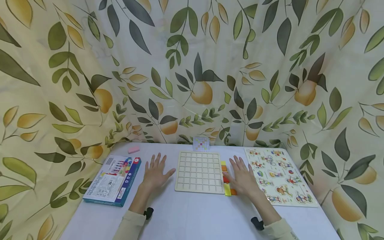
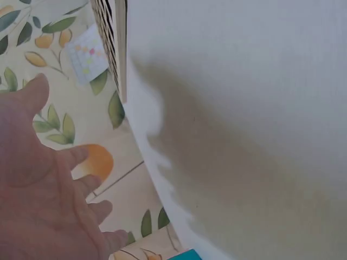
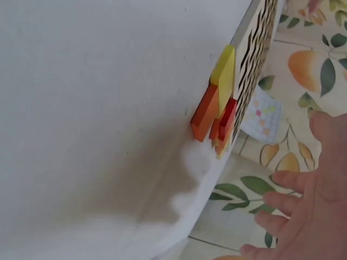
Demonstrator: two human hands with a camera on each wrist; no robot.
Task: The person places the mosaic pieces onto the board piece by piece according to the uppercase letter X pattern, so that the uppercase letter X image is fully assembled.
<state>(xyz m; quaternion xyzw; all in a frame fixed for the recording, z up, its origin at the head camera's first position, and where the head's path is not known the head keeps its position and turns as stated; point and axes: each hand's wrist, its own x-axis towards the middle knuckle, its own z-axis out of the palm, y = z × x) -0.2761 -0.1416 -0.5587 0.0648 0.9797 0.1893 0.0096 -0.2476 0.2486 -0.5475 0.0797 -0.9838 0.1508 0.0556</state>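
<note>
- Head view: a white table stands before a curtain printed with green leaves and orange fruit. A pale wooden grid board lies flat at the table's middle, its square cells bare. The left hand lies palm down on the table just left of the board, fingers straight and spread, holding nothing. The right hand lies palm down just right of the board, fingers straight, resting over a small pile of coloured blocks in yellow, orange and red that sits against the board's right edge. A small card with coloured squares stands behind the board. A blue game box lies at the far left, a pink block behind it. A picture puzzle board with cartoon figures lies at the right.
- Left wrist view: the left hand is released, fingers straight and spread, gripping nothing. The grid board's edge shows above it, and the card beyond.
- Right wrist view: the right hand is released, fingers extended, grasping nothing. The blocks lie against the grid board's edge, near the fingertips; whether they touch cannot be told here.
</note>
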